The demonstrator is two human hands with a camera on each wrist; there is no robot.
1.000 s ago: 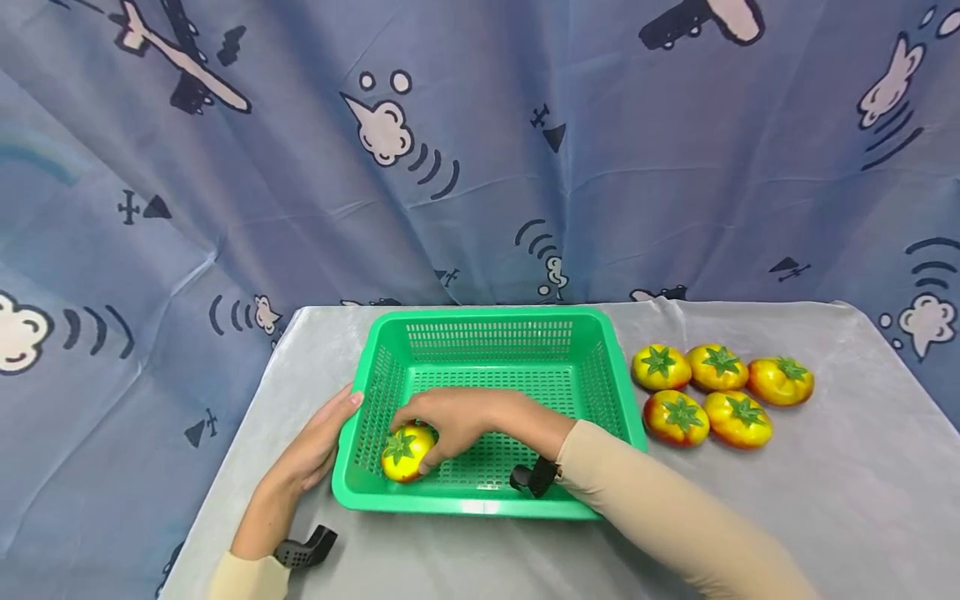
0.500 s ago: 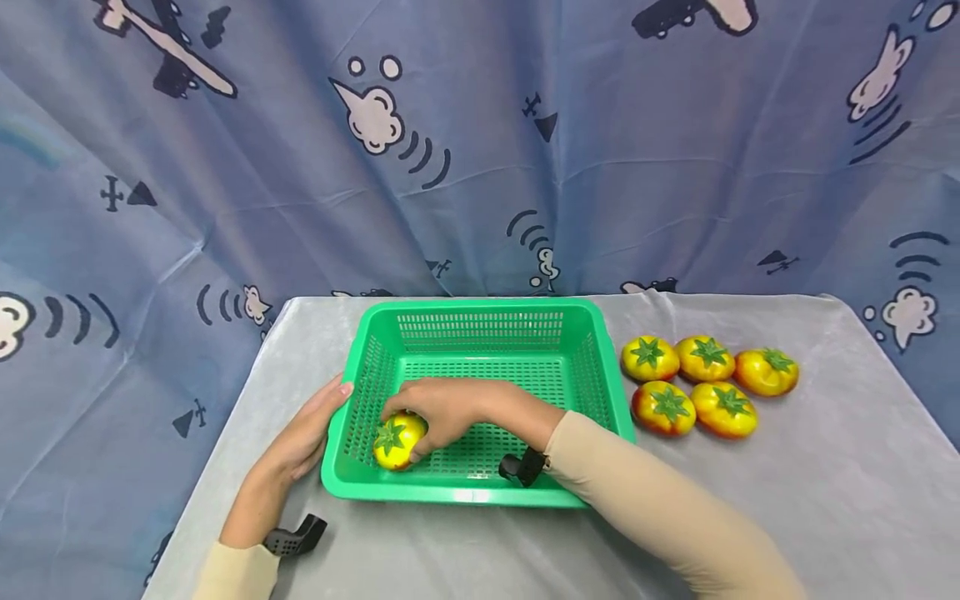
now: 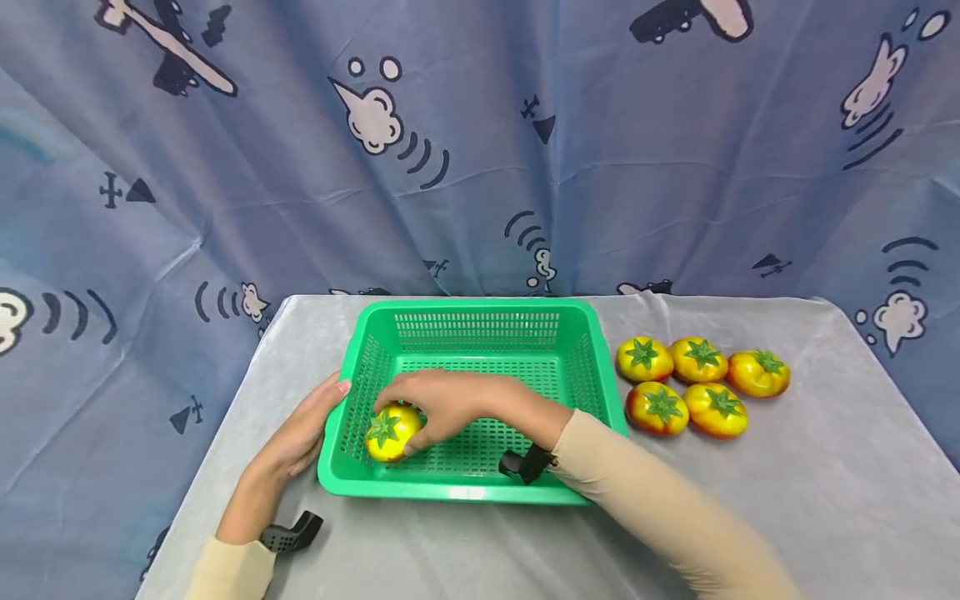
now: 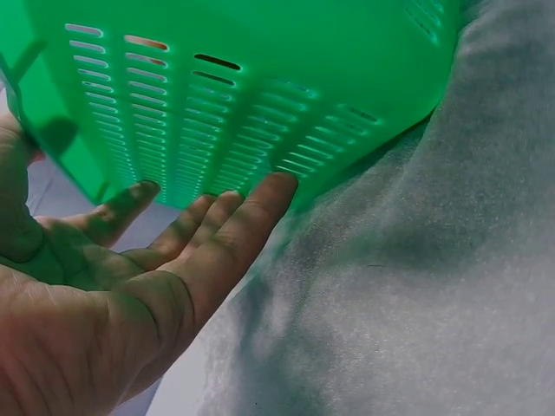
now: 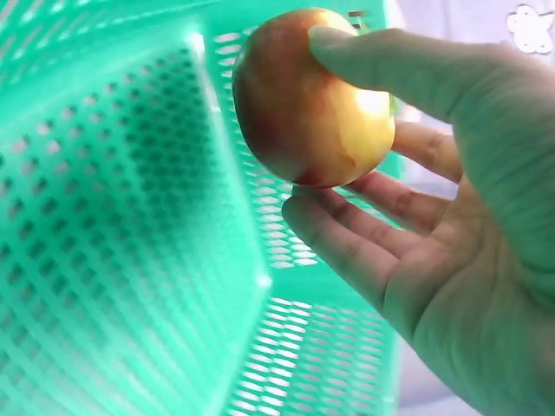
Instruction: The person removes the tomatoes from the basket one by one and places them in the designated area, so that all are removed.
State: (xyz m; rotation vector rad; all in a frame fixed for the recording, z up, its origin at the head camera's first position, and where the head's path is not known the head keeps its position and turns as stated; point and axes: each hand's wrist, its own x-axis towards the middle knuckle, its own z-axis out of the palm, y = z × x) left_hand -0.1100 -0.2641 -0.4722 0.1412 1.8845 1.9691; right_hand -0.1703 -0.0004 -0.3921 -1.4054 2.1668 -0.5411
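Note:
A yellow tomato with a red underside and green star-shaped leaves is in the left part of a green perforated plastic basket. My right hand holds it from the right, thumb on the near side and fingertips on the far side. In the right wrist view, the thumb presses the tomato, and the basket's mesh shows behind it. My left hand rests at the basket's left side. Its thumb is at the rim, and in the left wrist view its straight fingers touch the outer wall.
Several similar tomatoes lie in two rows on the grey cloth-covered table, right of the basket. A blue patterned curtain hangs behind the table. A black wrist camera sits on the left wrist, another on the right.
The head view has shifted a little. Inside the basket, the tomato in my right hand has moved slightly away from the near wall. My left hand stays at the basket's left side.

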